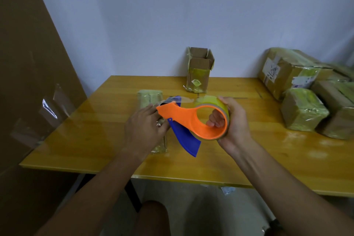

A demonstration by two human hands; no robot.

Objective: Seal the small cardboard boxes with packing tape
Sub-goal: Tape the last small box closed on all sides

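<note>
- Carton (200, 69) at table (95, 140) far edge, flaps up; contents not visible.
- Small box (150, 97), taped, lies under left hand (144, 128), which presses on it, fingers curled.
- Right hand (232, 120) grips tape dispenser (191, 119) by the roll.
- Wrapped parcels (304, 109) stacked at right.

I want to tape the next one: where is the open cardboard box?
The open cardboard box stands upright at the table's far edge against the wall, centre of view, beyond the tape dispenser.
</note>
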